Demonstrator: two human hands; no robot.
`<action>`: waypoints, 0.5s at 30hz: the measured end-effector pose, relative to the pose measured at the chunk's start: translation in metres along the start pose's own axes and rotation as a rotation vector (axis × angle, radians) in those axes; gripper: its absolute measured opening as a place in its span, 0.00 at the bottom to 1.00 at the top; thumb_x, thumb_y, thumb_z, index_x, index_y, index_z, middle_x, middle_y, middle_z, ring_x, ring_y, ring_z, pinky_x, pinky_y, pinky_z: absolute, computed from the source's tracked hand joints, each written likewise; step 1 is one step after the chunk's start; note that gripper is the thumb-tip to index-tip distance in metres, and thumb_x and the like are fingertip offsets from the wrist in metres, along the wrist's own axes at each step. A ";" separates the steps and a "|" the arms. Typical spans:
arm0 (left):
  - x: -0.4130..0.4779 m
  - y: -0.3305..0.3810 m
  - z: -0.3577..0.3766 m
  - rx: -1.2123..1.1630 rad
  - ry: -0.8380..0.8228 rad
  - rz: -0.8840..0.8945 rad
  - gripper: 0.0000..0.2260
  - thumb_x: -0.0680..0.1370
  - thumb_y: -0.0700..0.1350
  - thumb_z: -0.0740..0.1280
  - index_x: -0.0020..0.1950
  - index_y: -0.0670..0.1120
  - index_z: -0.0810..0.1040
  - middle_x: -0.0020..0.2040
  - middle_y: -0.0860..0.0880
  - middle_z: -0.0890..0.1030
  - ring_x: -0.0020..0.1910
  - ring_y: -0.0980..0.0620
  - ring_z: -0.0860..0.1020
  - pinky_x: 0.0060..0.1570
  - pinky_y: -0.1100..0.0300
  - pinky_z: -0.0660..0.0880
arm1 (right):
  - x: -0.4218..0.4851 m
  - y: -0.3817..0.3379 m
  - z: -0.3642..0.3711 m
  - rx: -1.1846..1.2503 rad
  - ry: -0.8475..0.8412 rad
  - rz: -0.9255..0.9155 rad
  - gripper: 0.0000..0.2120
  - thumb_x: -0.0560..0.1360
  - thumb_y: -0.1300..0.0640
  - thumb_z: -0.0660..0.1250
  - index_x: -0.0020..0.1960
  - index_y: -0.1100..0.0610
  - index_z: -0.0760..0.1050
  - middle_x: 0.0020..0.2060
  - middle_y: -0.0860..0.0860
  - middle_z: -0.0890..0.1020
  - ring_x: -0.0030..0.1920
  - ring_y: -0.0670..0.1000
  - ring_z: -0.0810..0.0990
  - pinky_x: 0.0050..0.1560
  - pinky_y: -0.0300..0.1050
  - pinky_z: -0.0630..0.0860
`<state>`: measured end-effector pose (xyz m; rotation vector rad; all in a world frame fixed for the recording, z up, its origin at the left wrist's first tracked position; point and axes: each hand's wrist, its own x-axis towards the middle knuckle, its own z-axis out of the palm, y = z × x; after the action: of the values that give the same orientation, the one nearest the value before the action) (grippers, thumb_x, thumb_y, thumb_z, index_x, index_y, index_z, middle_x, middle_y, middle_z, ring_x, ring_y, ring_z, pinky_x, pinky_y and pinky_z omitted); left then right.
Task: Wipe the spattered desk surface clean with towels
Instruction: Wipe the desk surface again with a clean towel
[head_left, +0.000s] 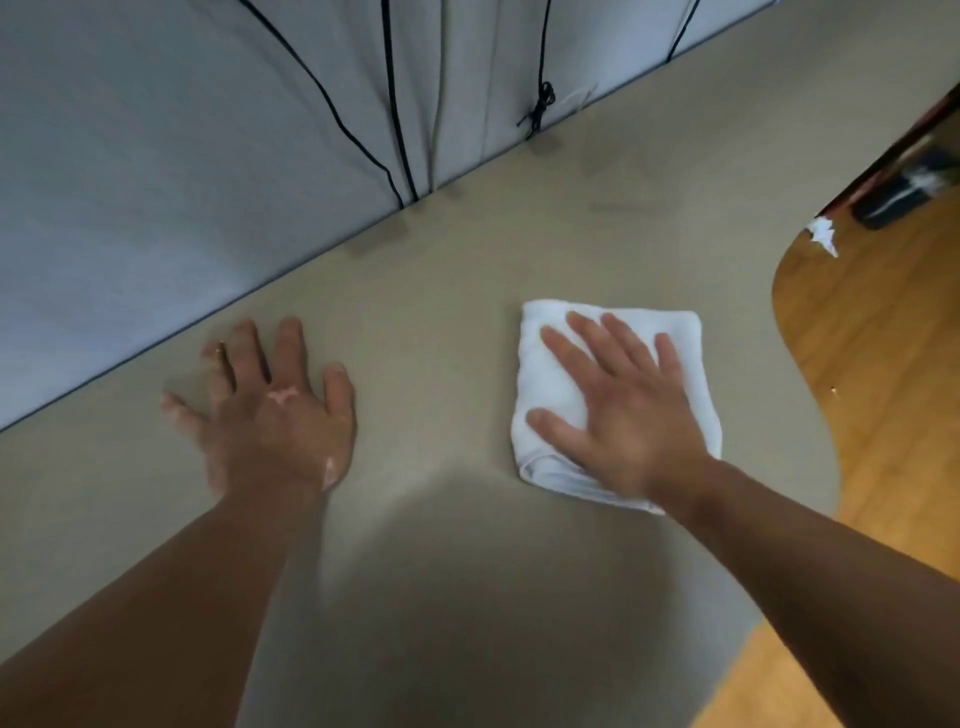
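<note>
The towel (550, 387), white and folded into a thick square, lies flat on the desk (467, 270) right of centre, near the desk's rounded right edge. The right grip (631, 415) rests on top of it, palm down, fingers straight and spread. It is open and presses the cloth rather than clutching it. Its wrist covers the towel's near corner.

The left grip (275, 415) is well apart to the left, also open. It lies flat on bare desk with its fingers splayed, close to the grey curtain (182, 182) along the back edge. It looks like a brace for the body.

This reads as the wiping step itself: cloth down, weight on it, stroke under way or about to start. Blur makes the spatter hard to find. A few faint dark marks (618, 208) show farther back toward the curtain, but I cannot tell whether they are spots or shadow.

The next move likely calls for steady downward pressure while the right grip slides the towel across the surface in overlapping passes, probably away toward those marks. The palm should stay flat so the folds do not bunch. The rounded edge is close, so a rightward stroke could push the cloth off onto the wooden floor (883, 364), where a white scrap (823, 234) lies.
</note>
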<state>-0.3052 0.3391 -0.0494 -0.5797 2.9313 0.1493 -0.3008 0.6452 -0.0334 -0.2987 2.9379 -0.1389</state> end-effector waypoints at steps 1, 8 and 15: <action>0.000 0.000 0.000 -0.001 0.003 0.006 0.29 0.80 0.63 0.40 0.81 0.57 0.50 0.83 0.47 0.52 0.82 0.41 0.50 0.75 0.26 0.49 | 0.018 0.013 -0.004 0.011 0.004 0.098 0.41 0.74 0.23 0.46 0.83 0.40 0.51 0.83 0.44 0.54 0.83 0.52 0.49 0.79 0.67 0.46; -0.002 0.000 -0.002 0.022 0.002 0.032 0.28 0.81 0.62 0.43 0.80 0.55 0.51 0.83 0.44 0.53 0.81 0.38 0.52 0.73 0.25 0.51 | 0.052 -0.005 -0.006 0.066 0.050 0.403 0.38 0.78 0.27 0.46 0.83 0.42 0.46 0.83 0.46 0.51 0.82 0.55 0.46 0.78 0.69 0.45; -0.004 0.000 -0.003 -0.003 -0.007 0.043 0.27 0.82 0.62 0.45 0.80 0.54 0.55 0.82 0.44 0.54 0.81 0.37 0.52 0.72 0.24 0.50 | -0.105 -0.125 0.031 0.103 0.092 0.024 0.41 0.74 0.29 0.58 0.82 0.43 0.57 0.83 0.47 0.58 0.83 0.57 0.53 0.76 0.74 0.51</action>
<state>-0.3021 0.3407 -0.0462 -0.5157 2.9384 0.1607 -0.1704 0.5428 -0.0316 -0.2486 3.0109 -0.3083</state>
